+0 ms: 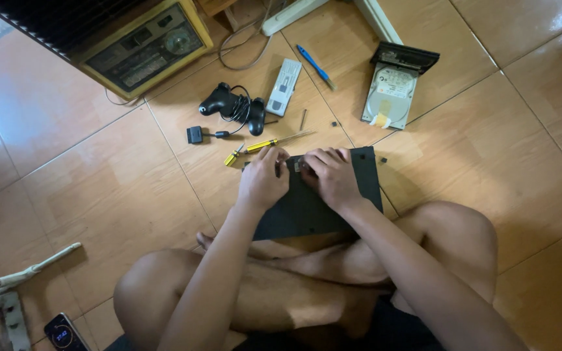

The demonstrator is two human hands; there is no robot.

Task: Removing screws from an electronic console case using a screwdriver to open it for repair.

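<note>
Two hands work on a dark flat panel lying on the tiled floor, in front of crossed legs.

At the floor's near left corner lie a phone [64, 331] and a pale wooden frame [8, 286]. Toward the far left stands an old radio [144, 45]. Further right, a black game controller [232, 107] and a grey remote [284, 78] lie beyond a yellow-handled screwdriver [261, 144]. The left hand [263, 182] rests curled on the dark flat panel [307, 208], fingers bent at its far edge; the right hand [332, 177] is curled just beside it, fingertips pinching a small part I cannot make out. A blue pen [315, 66] and a hard drive [388, 94] lie toward the far right.
</note>
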